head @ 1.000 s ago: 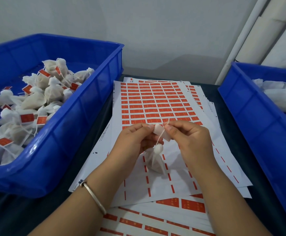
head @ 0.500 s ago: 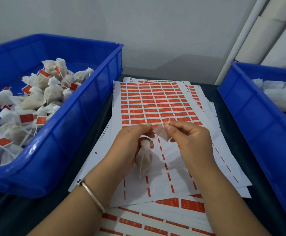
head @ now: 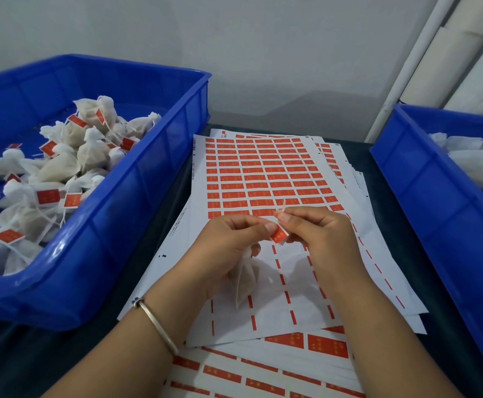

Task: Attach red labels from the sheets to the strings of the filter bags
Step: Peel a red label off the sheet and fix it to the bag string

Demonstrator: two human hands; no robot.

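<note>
Head view: folding a red label around a bag's string, pinched between left hand and right hand; filter bag dangling under the left palm over the label sheets. Next, probably: pressing flat, dropping into left bin among labelled bags. Right bin: seemingly unlabelled bags.

A small packing workshop, by the look of it: two blue plastic crates of filter bags flank stacked sheets of red labels on a dark desk against a bare grey wall.
</note>
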